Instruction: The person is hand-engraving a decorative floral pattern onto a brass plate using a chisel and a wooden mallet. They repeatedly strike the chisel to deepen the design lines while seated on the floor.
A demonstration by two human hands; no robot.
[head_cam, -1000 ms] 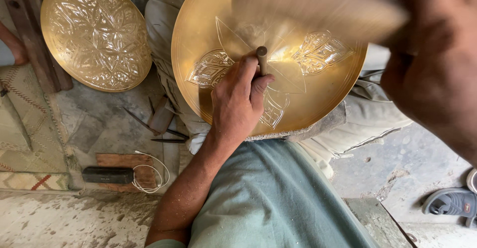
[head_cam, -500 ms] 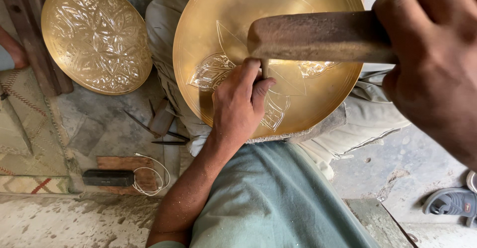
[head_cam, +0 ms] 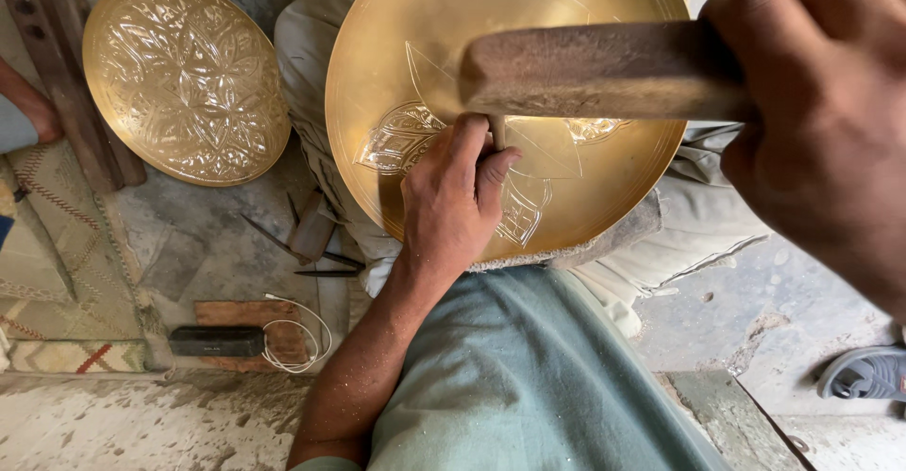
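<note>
— On the lap, seen from the head camera, lies the brass tray [head_cam: 444,46], dished side up. How would you work it well?

— Left hand [head_cam: 451,209] is closed around a thin chisel [head_cam: 497,131], the tip set on the engraved leaf pattern [head_cam: 401,141] near the tray's middle. Right hand [head_cam: 816,122] is clenched on a wooden mallet [head_cam: 595,70], its head just over the chisel's top. I'd judge the care lies in holding the chisel steady on the line, striking squarely and lightly, and letting the heel of the left hand rest on the brass so the tool cannot skid.

— What can't you make out?

— Whether mallet and chisel are touching; they meet too closely to tell. The chisel's tip is hidden by the fingers. The mallet covers part of the pattern, and the tray's far edge runs out of frame. The right hand is near the lens and cut off at the edge.

— Anything else around?

— A finished embossed tray [head_cam: 184,79] leans at the left, well apart. Loose metal tools [head_cam: 307,240] lie on the floor, near a dark block [head_cam: 215,341] with a white cable [head_cam: 300,339]. A sandal [head_cam: 864,374] shows at the right edge.
</note>
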